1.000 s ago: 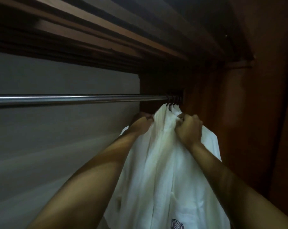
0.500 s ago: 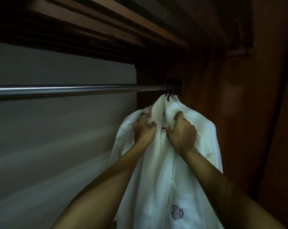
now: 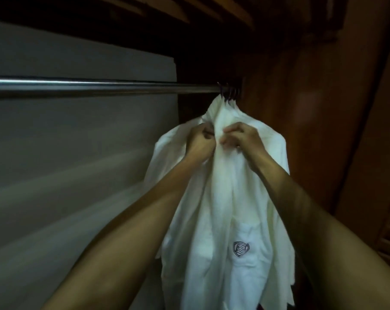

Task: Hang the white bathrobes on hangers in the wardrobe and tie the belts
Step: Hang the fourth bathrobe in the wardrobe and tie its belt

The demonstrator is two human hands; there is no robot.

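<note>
One long steel rail (image 3: 100,87) runs from your left to several dark hanger hooks (image 3: 228,95), too bunched to count. Below them your left hand (image 3: 199,142) and right hand (image 3: 243,139) each pinch the collar of the white cotton bathrobe (image 3: 223,220), which hangs at the rail's right end beside the brown wooden wardrobe wall (image 3: 301,108).

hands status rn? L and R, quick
Left hand: fingers curled, gripping the front edge of the white bathrobe.
Right hand: fingers curled, pinching the bathrobe's other front edge.
</note>
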